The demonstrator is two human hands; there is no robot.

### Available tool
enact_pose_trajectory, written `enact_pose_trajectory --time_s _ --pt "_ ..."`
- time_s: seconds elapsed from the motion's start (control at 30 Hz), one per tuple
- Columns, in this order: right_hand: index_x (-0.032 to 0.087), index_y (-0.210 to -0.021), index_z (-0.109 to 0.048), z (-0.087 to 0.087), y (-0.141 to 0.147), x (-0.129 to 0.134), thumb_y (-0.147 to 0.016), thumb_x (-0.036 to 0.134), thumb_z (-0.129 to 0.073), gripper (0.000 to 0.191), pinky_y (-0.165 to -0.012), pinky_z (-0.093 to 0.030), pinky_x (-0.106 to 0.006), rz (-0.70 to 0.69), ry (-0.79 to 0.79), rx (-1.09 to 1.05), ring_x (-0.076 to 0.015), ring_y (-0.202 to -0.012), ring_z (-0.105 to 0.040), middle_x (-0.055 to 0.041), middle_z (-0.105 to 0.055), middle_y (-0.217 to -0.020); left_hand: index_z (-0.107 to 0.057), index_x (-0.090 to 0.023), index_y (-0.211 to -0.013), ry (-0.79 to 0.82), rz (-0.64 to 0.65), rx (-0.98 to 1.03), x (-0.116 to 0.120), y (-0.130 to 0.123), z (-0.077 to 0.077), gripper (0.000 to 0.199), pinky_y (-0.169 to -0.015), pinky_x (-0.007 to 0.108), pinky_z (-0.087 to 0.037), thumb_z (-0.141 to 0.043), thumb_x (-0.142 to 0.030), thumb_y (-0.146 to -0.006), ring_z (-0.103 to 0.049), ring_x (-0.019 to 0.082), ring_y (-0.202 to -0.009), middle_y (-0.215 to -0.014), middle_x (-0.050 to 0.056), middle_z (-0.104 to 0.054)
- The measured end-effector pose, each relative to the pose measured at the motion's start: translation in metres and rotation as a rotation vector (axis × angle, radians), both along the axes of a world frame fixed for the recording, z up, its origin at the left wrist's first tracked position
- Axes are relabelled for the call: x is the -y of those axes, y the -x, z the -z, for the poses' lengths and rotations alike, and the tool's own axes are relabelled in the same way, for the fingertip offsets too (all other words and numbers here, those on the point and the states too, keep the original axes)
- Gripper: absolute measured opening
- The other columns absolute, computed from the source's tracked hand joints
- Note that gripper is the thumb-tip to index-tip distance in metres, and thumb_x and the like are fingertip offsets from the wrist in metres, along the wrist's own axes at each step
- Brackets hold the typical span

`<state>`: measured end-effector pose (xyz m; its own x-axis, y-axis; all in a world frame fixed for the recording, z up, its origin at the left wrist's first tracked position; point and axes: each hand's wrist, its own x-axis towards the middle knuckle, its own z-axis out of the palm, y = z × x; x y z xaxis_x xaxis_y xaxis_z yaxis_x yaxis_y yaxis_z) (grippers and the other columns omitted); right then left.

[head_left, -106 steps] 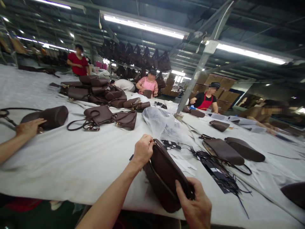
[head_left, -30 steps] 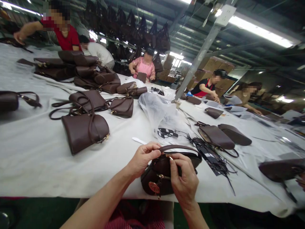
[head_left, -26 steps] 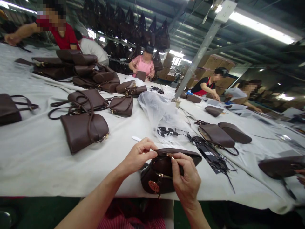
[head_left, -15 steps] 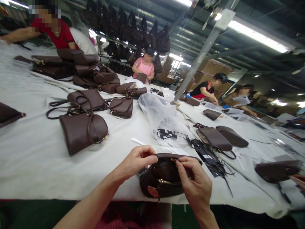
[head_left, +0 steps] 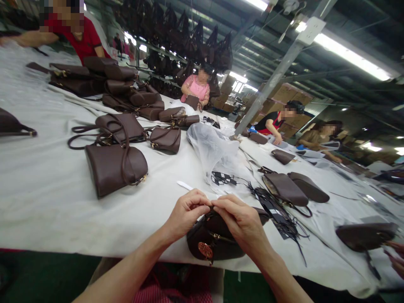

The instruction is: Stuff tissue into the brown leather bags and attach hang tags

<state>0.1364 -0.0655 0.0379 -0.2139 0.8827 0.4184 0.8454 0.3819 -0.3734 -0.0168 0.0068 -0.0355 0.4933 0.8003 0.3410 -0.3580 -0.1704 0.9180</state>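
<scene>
A dark brown handbag [head_left: 225,248] lies at the table's near edge in front of me, with a gold zip and a round copper-coloured charm [head_left: 205,250] on its side. My left hand [head_left: 191,210] pinches the bag's upper edge at its left end. Right beside those fingertips, my right hand [head_left: 238,214] is closed at the same spot, thumb and fingers together on the top edge. The fingers hide exactly what part lies between them. Just behind the hands is a thin white strip [head_left: 184,185].
Brown handbags [head_left: 115,168] lie to the left, with a pile [head_left: 126,92] behind. Clear plastic [head_left: 213,147] and black corded tags [head_left: 271,206] are ahead and right. More bags [head_left: 285,189] lie at right; a co-worker's hand [head_left: 396,256] is beside one [head_left: 366,235]. Several people work around the white-covered table.
My right hand has slid left along the bag's top edge from the zip pull to meet my left hand. The left hand keeps its pinch. The view has shifted slightly.
</scene>
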Motion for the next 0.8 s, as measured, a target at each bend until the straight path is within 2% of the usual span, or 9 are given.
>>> enact_pose_trajectory --time_s 0.07,0.17,0.27,0.37,0.43,0.5,0.57,0.67,0.8 --pt "0.025 -0.092 -0.070 -0.006 0.000 -0.005 -0.092 0.022 -0.054 0.016 -0.069 -0.053 -0.027 0.018 0.085 0.007 -0.0166 -0.079 -0.066 -0.0013 -0.069 -0.084 -0.074 -0.019 -0.083 -0.030 -0.042 -0.002 0.005 0.000 0.004 0.012 -0.079 0.029 -0.045 -0.064 -0.026 -0.082 -0.057 0.018 -0.084 -0.086 0.005 -0.061" --pt "0.026 -0.094 -0.069 -0.013 -0.003 -0.011 -0.089 0.021 -0.059 0.012 -0.070 -0.050 -0.028 0.014 0.186 0.066 -0.0169 -0.078 -0.065 0.0004 -0.070 -0.084 -0.071 -0.021 -0.096 -0.083 -0.160 0.003 0.019 -0.004 0.012 0.015 -0.083 0.032 -0.046 -0.064 -0.022 -0.082 -0.057 0.019 -0.089 -0.092 0.005 -0.062" --pt "0.027 -0.100 -0.069 -0.017 -0.004 -0.013 -0.089 0.019 -0.058 0.018 -0.067 -0.047 -0.027 -0.021 0.262 0.156 -0.0167 -0.075 -0.064 0.0006 -0.068 -0.082 -0.059 -0.022 -0.113 -0.041 -0.241 -0.015 0.034 -0.013 0.026 0.044 -0.091 0.035 -0.045 -0.073 -0.017 -0.072 -0.056 0.021 -0.097 -0.105 0.005 -0.062" --pt "0.031 -0.106 -0.069 -0.018 -0.004 -0.012 -0.091 0.017 -0.053 0.026 -0.059 -0.043 -0.026 -0.059 0.298 0.256 -0.0159 -0.069 -0.060 0.0010 -0.061 -0.075 -0.045 -0.021 -0.130 0.028 -0.196 -0.057 0.042 -0.025 0.038 0.076 -0.104 0.040 -0.038 -0.080 -0.016 -0.063 -0.050 0.026 -0.116 -0.128 0.009 -0.055" --pt "0.031 -0.103 -0.069 -0.019 -0.005 -0.012 -0.091 0.016 -0.051 0.026 -0.059 -0.043 -0.026 -0.081 0.321 0.258 -0.0155 -0.068 -0.059 0.0013 -0.058 -0.074 -0.043 -0.021 -0.134 0.041 -0.120 -0.085 0.042 -0.032 0.040 0.086 -0.106 0.040 -0.036 -0.084 -0.017 -0.058 -0.048 0.028 -0.121 -0.135 0.009 -0.052" --pt "0.028 -0.094 -0.068 -0.020 -0.005 -0.014 -0.091 0.016 -0.051 0.021 -0.063 -0.045 -0.027 -0.095 0.344 0.226 -0.0156 -0.072 -0.060 0.0010 -0.059 -0.077 -0.050 -0.022 -0.129 0.029 -0.047 -0.102 0.038 -0.035 0.036 0.076 -0.102 0.038 -0.040 -0.083 -0.018 -0.061 -0.053 0.027 -0.115 -0.127 0.007 -0.058" --pt "0.025 -0.084 -0.066 -0.021 -0.005 -0.016 -0.091 0.018 -0.053 0.017 -0.065 -0.046 -0.027 -0.094 0.353 0.203 -0.0156 -0.074 -0.060 0.0004 -0.059 -0.079 -0.059 -0.021 -0.118 0.003 -0.008 -0.130 0.035 -0.036 0.030 0.054 -0.091 0.034 -0.045 -0.078 -0.019 -0.067 -0.059 0.024 -0.101 -0.111 0.003 -0.065" --pt "0.022 -0.076 -0.063 -0.024 -0.002 -0.022 -0.089 0.019 -0.054 0.016 -0.065 -0.045 -0.028 -0.080 0.359 0.247 -0.0155 -0.072 -0.059 -0.0003 -0.059 -0.079 -0.063 -0.018 -0.106 -0.028 -0.033 -0.210 0.032 -0.033 0.024 0.039 -0.079 0.030 -0.046 -0.077 -0.021 -0.069 -0.060 0.021 -0.087 -0.096 0.001 -0.067" --pt "0.020 -0.075 -0.063 -0.035 0.005 -0.028 -0.086 0.017 -0.056 0.014 -0.067 -0.041 -0.029 0.008 0.453 0.446 -0.0162 -0.072 -0.058 -0.0015 -0.060 -0.077 -0.064 -0.018 -0.097 -0.087 -0.075 -0.299 0.032 -0.031 0.023 0.029 -0.076 0.028 -0.044 -0.076 -0.025 -0.072 -0.060 0.020 -0.083 -0.092 0.001 -0.069"
